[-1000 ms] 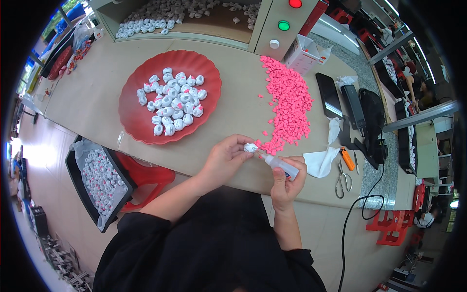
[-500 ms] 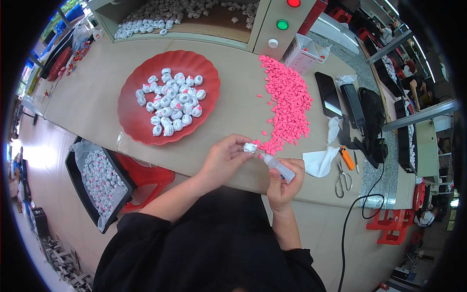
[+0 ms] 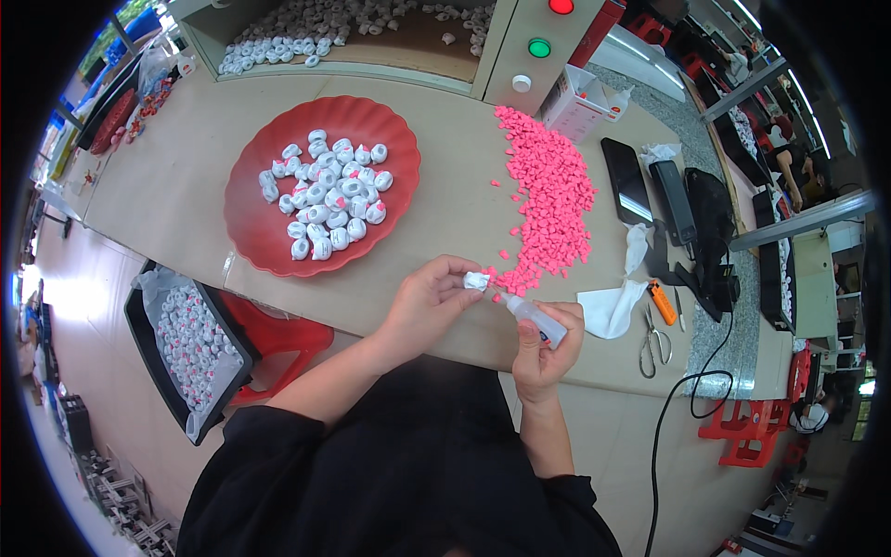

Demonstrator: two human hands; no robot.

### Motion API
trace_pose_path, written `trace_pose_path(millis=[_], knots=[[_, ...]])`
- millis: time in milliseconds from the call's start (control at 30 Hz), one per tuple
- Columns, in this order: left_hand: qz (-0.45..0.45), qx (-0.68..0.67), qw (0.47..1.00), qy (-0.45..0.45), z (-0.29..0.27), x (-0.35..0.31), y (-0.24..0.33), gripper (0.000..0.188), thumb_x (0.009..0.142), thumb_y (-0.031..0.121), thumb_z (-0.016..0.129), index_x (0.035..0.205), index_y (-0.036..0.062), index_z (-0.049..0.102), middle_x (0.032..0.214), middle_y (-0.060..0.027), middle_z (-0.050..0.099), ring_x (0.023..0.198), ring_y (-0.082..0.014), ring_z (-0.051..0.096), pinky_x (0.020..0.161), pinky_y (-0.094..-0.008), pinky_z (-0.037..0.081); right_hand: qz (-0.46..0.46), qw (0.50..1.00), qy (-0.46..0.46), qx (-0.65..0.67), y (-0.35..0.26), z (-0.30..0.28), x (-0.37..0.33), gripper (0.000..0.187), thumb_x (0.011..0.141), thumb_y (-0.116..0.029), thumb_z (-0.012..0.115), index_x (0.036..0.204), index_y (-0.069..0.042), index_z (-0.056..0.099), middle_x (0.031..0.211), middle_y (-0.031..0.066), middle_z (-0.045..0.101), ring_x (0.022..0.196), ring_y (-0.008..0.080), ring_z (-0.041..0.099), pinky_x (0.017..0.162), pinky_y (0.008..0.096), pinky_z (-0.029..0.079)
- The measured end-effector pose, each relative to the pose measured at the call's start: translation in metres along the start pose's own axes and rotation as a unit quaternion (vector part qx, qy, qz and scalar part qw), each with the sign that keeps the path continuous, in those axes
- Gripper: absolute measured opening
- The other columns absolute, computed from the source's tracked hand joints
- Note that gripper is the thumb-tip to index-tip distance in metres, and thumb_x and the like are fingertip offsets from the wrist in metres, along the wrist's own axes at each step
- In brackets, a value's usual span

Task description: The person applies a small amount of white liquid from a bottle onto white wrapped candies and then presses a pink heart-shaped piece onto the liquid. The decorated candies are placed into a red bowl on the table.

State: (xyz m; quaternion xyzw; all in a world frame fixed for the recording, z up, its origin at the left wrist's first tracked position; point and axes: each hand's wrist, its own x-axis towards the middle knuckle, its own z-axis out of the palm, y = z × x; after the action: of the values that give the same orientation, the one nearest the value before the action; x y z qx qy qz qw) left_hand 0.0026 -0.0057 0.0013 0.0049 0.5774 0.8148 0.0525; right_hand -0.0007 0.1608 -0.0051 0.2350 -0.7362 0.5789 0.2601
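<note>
A small rounded white piece [image 3: 475, 280] is pinched between the thumb and fingers of my left hand [image 3: 432, 302]. My right hand [image 3: 546, 348] is closed round a translucent squeeze bottle [image 3: 538, 320], whose thin nozzle points at the white piece, close to it; whether they touch I cannot tell. Just beyond both hands lies a heap of small pink pieces [image 3: 552, 200]. To the left, a red scalloped plate [image 3: 255, 237] holds many similar white pieces [image 3: 325, 190], some with pink parts on them.
Right of the heap lie a black phone [image 3: 626, 181], a white cloth [image 3: 608, 311], an orange cutter [image 3: 662, 302] and scissors [image 3: 653, 348]. A black tray [image 3: 148, 348] of white pieces rests by a red stool [image 3: 288, 343]. A cabinet [image 3: 520, 56] with buttons stands behind.
My right hand and the squeeze bottle have shifted very slightly to the right. The left hand with its white piece stays nearly where it was.
</note>
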Motion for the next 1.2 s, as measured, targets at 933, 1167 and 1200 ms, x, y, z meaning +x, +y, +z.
trace_pose_path(millis=[933,1167,1200], knots=[[0.019,0.008,1.000,-0.013,-0.002,0.002,-0.004,0.025,0.084,-0.008,0.050,0.108,-0.0023,0.047,0.101,-0.0070,0.054,0.096,-0.0111,0.053,0.085,-0.0236,0.044,0.071,0.996,-0.003,0.054,-0.002,-0.001,-0.003,0.025,0.081,-0.010,0.062,0.096,0.000,0.045,0.084,0.0113,0.048,0.071,0.0159,0.046,0.061,0.0235,0.038],[0.016,0.006,1.000,-0.010,-0.002,0.003,-0.004,0.025,0.084,-0.007,0.051,0.108,-0.0026,0.047,0.103,-0.0078,0.055,0.098,-0.0123,0.054,0.087,-0.0245,0.044,0.216,0.918,0.136,0.302,-0.002,-0.004,0.007,0.026,0.082,-0.014,0.063,0.099,-0.002,0.046,0.089,0.0087,0.051,0.069,0.0123,0.050,0.058,0.0247,0.041],[0.014,0.007,1.000,-0.009,-0.003,0.003,-0.004,0.025,0.084,-0.007,0.051,0.108,-0.0026,0.047,0.103,-0.0079,0.055,0.099,-0.0125,0.054,0.087,-0.0246,0.044,0.256,0.879,0.170,0.363,-0.005,-0.008,0.015,0.028,0.081,-0.013,0.064,0.100,-0.003,0.046,0.090,0.0089,0.053,0.070,0.0127,0.052,0.059,0.0248,0.042]])
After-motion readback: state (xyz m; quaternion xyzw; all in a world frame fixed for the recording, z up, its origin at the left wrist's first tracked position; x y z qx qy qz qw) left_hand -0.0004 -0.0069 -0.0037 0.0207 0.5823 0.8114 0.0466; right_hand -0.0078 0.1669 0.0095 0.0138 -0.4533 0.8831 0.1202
